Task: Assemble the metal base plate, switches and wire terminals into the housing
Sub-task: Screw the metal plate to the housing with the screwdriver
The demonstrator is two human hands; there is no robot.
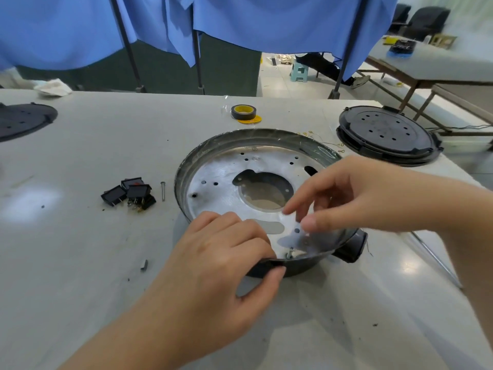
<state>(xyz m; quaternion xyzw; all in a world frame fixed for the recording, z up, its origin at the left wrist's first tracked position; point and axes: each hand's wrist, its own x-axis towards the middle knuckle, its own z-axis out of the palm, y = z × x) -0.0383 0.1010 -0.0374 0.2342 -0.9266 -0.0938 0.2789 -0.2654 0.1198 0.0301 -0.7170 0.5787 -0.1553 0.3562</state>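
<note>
A round dark housing (pixel 266 134) sits open side up in the middle of the table. Inside it lies the silver metal base plate (pixel 221 177), with a large central opening and small holes. My left hand (pixel 221 255) grips the housing's near rim, thumb outside and fingers over the edge. My right hand (pixel 346 193) hovers over the plate's near right part with its fingers loosely spread, holding nothing that I can see. Several black rocker switches (pixel 130 194) lie in a heap to the left. Thin wires with ring terminals (pixel 333 144) lie behind the housing on the right.
A roll of black tape (pixel 243 112) with a yellow core stands behind the housing. A black round cover (pixel 386 134) lies at the far right, another cover (pixel 24 120) at the far left. A small pin (pixel 162 190) and a small metal piece (pixel 144 265) lie on the table.
</note>
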